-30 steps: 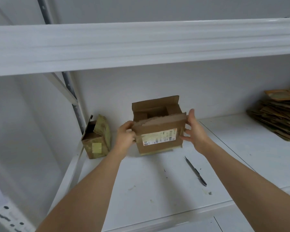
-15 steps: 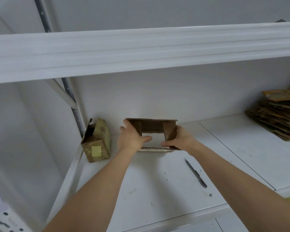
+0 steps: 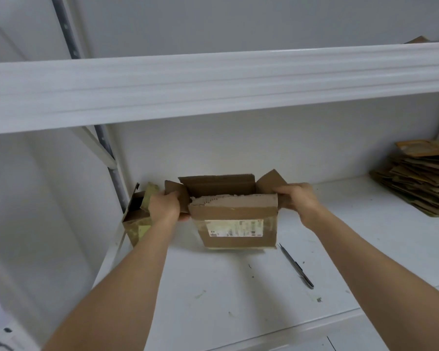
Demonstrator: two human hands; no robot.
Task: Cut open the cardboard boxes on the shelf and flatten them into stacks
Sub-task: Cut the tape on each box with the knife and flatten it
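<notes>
A brown cardboard box [image 3: 235, 219] with a white shipping label on its front stands on the white shelf [image 3: 238, 287], its top flaps spread open and the front flap's edge torn. My left hand [image 3: 164, 206] grips the box's left side flap. My right hand [image 3: 298, 201] grips the right side flap. A slim dark cutter [image 3: 296, 266] lies on the shelf just right of the box, untouched. A second, smaller open box [image 3: 137, 219] stands at the far left, partly hidden behind my left hand.
A stack of flattened cardboard [image 3: 421, 183] lies at the shelf's right end. The upper shelf's white beam [image 3: 213, 84] hangs overhead. A metal upright [image 3: 109, 158] with a diagonal brace stands at the back left. The shelf's front edge runs below my forearms.
The box, seen end-on half a second ago, now stands upright with its label facing me. Both hands moved from its sides to the side flaps, which are spread outward.
</notes>
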